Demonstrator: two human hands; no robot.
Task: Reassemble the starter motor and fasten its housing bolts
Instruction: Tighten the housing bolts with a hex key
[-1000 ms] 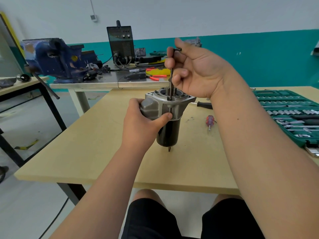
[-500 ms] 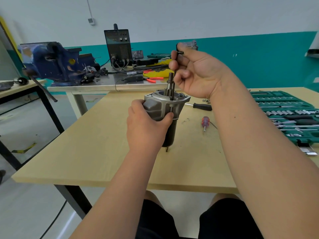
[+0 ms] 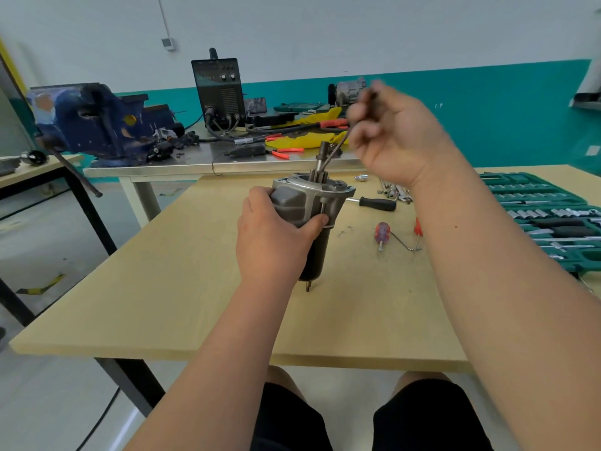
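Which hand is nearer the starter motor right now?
Left. The left hand grips the starter motor around its housing; the right hand is up above it and to its right, pinching a long bolt.

White-and-teal wall (image 3: 325, 27), grey floor (image 3: 48, 239), wooden table (image 3: 162, 304)

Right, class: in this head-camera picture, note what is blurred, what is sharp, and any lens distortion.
Head view: the right hand and the thin rod it pinches are smeared by motion; the left hand and the starter motor it grips are sharp; the wide-angle lens swells the near right forearm; light is soft, shadows faint.
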